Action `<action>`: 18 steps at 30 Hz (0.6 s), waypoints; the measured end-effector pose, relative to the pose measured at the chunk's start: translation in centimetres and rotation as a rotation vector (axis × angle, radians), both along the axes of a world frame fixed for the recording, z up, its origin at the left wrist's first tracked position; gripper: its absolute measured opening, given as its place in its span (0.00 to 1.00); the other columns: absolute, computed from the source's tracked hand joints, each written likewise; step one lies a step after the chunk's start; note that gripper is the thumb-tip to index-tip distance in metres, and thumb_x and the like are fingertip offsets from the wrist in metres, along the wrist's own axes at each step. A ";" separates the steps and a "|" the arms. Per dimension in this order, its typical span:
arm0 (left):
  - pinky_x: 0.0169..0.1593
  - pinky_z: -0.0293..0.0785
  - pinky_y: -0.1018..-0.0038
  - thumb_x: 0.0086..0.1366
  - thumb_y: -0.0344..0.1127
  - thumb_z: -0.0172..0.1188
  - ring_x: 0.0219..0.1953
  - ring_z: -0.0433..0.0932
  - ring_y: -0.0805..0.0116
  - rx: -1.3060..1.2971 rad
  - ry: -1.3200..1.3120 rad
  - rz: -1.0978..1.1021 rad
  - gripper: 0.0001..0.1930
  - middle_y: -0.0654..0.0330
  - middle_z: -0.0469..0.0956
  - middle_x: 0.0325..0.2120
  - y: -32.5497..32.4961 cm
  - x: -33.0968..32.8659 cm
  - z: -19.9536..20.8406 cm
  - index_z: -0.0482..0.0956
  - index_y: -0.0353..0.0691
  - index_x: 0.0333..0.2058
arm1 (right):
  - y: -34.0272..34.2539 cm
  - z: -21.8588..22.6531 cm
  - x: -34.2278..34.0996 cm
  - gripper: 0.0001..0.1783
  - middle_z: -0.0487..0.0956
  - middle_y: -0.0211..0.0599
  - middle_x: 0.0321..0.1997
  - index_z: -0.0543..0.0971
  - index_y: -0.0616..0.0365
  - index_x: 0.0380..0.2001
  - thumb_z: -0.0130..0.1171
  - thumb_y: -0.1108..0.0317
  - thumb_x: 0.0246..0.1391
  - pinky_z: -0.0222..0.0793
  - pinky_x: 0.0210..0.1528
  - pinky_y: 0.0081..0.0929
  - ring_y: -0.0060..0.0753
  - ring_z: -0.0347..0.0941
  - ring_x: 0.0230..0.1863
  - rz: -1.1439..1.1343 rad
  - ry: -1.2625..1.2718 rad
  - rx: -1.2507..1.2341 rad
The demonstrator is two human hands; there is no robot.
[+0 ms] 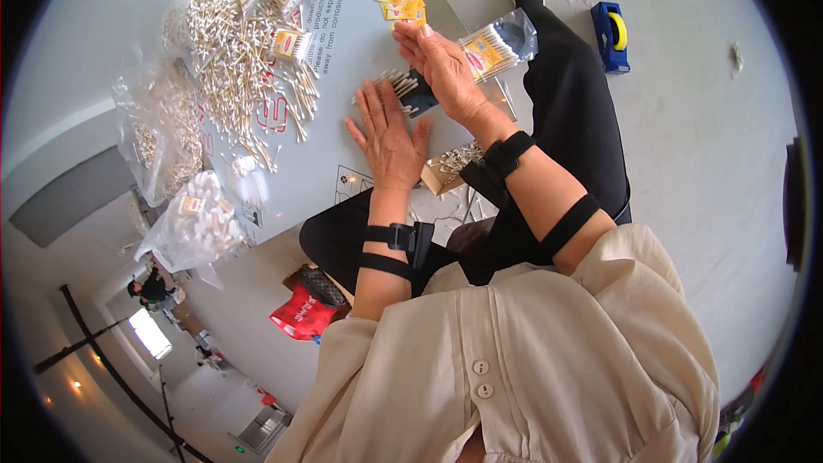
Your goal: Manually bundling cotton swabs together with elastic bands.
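Bunch: small bunch of cotton swabs [394,86] lies on a grey table [321,141] near its edge, between a person's two hands, partly over a dark flat piece [423,100].
Left hand: left hand [392,144] lies palm down, fingers long and spread wide, thumb out to the side, fingertips at the swab ends; its grip is empty.
Right hand: right hand [450,75] stands tilted on its side, fingers straight and close together, thumb uppermost, nothing in its grasp; whether it touches the bunch cannot be told.
Packet: clear swab packet [487,51] with a yellow card sits just beyond the right hand.
Cards: yellow cards [401,4] overlap in a loose stack near the right fingertips.
Heap: large heap of loose swabs [231,60] spreads across the left of the table, with a small filled packet [291,45] on it.
Bags: clear bag of swabs [171,146] slumps beside the heap.
Box: cardboard box [435,177] holds more swabs below the table edge.
Floor: blue tape dispenser [610,39] with a yellow roll stands beyond the person's black-clad leg [574,94].
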State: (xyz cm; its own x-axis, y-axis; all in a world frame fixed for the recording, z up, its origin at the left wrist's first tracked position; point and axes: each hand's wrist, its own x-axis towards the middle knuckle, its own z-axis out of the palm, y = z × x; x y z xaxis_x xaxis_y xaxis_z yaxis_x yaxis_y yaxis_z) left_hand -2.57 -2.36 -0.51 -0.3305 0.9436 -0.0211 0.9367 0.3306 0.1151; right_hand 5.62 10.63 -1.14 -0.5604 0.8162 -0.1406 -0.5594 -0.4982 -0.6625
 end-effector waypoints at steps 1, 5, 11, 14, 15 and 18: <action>0.65 0.29 0.41 0.65 0.66 0.39 0.71 0.36 0.49 -0.032 0.039 0.023 0.43 0.49 0.38 0.69 0.3 -0.2 0.1 0.43 0.43 0.68 | 0.1 -0.1 0.1 0.33 0.64 0.46 0.64 0.63 0.70 0.60 0.39 0.49 0.67 0.50 0.70 0.33 0.36 0.58 0.67 0.017 0.019 -0.007; 0.65 0.29 0.41 0.65 0.65 0.39 0.71 0.34 0.49 -0.117 0.081 0.009 0.42 0.49 0.36 0.69 0.5 -0.4 0.9 0.44 0.43 0.68 | -0.1 -0.2 0.6 0.32 0.60 0.40 0.68 0.63 0.62 0.62 0.35 0.48 0.67 0.45 0.72 0.33 0.33 0.51 0.70 0.059 0.053 -0.001; 0.65 0.28 0.39 0.66 0.62 0.41 0.71 0.33 0.47 -0.021 0.041 0.015 0.40 0.48 0.36 0.69 -0.1 -0.7 0.5 0.45 0.45 0.68 | 0.1 -0.2 0.7 0.32 0.56 0.35 0.70 0.61 0.57 0.64 0.32 0.46 0.67 0.40 0.73 0.31 0.30 0.46 0.72 0.096 0.038 0.100; 0.65 0.29 0.40 0.66 0.61 0.43 0.71 0.34 0.48 0.123 -0.015 0.099 0.40 0.49 0.36 0.69 1.2 -1.6 0.1 0.47 0.43 0.68 | 0.0 -0.2 0.6 0.33 0.57 0.36 0.70 0.61 0.58 0.64 0.33 0.45 0.67 0.40 0.73 0.30 0.31 0.47 0.72 0.113 0.028 0.095; 0.65 0.30 0.41 0.66 0.60 0.42 0.71 0.36 0.48 0.035 0.037 0.118 0.38 0.49 0.38 0.69 1.8 -1.8 0.2 0.48 0.43 0.67 | 0.0 -0.3 0.7 0.33 0.57 0.36 0.70 0.61 0.58 0.64 0.33 0.45 0.67 0.40 0.73 0.30 0.31 0.47 0.72 0.113 0.031 0.092; 0.66 0.33 0.42 0.68 0.56 0.42 0.71 0.39 0.49 -0.128 0.095 0.176 0.36 0.49 0.42 0.69 3.5 -2.3 1.3 0.49 0.43 0.67 | 0.1 -0.6 0.7 0.33 0.58 0.38 0.69 0.61 0.60 0.64 0.33 0.45 0.67 0.42 0.73 0.30 0.32 0.48 0.71 0.116 0.030 0.075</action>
